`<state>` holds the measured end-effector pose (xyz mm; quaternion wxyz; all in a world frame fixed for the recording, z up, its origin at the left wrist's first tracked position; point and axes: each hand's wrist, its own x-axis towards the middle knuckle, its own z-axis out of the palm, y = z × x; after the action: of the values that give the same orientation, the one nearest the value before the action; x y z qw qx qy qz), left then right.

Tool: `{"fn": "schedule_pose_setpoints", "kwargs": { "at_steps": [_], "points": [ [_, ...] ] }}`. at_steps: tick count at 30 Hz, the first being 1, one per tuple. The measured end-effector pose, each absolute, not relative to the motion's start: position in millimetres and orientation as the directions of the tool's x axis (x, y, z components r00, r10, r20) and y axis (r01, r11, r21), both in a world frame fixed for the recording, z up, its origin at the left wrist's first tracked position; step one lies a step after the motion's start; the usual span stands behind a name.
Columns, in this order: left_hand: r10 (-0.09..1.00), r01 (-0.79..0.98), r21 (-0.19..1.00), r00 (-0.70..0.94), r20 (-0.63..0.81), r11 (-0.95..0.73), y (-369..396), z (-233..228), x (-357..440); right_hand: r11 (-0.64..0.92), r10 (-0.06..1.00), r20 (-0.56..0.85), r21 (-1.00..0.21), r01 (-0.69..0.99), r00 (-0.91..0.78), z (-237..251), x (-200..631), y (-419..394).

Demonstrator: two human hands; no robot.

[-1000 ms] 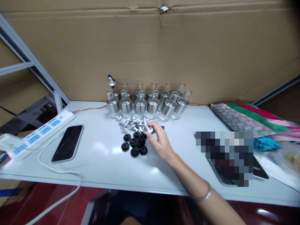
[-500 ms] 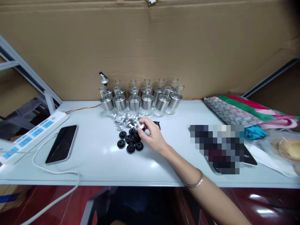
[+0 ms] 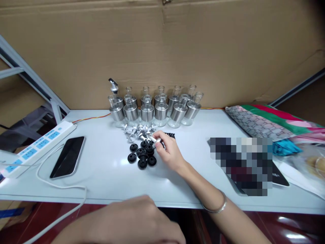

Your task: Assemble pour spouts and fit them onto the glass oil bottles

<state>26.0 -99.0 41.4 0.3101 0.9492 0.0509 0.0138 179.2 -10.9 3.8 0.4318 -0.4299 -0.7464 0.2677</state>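
My right hand (image 3: 169, 154) pinches a small silver pourer spout (image 3: 155, 140) above the parts pile on the counter (image 3: 106, 169).

My fingers are curled shut around the spout, just over the cluster of black rubber stoppers (image 3: 142, 154) and beside the heap of silver spouts (image 3: 138, 131). My left hand (image 3: 132, 222) sits low at the near edge, blurred, so I cannot tell whether it is open or holding anything. Farther back, glass bottles with steel sleeves (image 3: 154, 107) stand in rows against the cardboard wall (image 3: 203, 51). A phone (image 3: 68, 156) and a power strip (image 3: 38, 147) lie to the left; folded cloth (image 3: 264, 123) lies far right.
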Motion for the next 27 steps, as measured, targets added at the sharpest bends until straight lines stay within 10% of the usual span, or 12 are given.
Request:
{"fn": "schedule_pose_setpoints", "kwargs": {
  "at_steps": [3, 9, 27],
  "points": [
    [0.529, 0.371, 0.392, 0.714, 0.458, -0.842, -65, 43, 11, 0.482, 0.875, 0.420, -0.800, 0.359, -0.240, 6, 180, -12],
    [0.351, 0.517, -0.068, 0.665, 0.659, -0.853, -5, 21, 3, 0.412, 0.897, 0.342, -0.876, 0.252, -0.279, 9, 174, -20],
    [0.335, 0.500, 0.016, 0.556, 0.760, -0.866, -3, 1, 0, 0.340, 0.925, 0.226, -0.852, 0.397, -0.306, 9, 168, -24]
  ]
}}
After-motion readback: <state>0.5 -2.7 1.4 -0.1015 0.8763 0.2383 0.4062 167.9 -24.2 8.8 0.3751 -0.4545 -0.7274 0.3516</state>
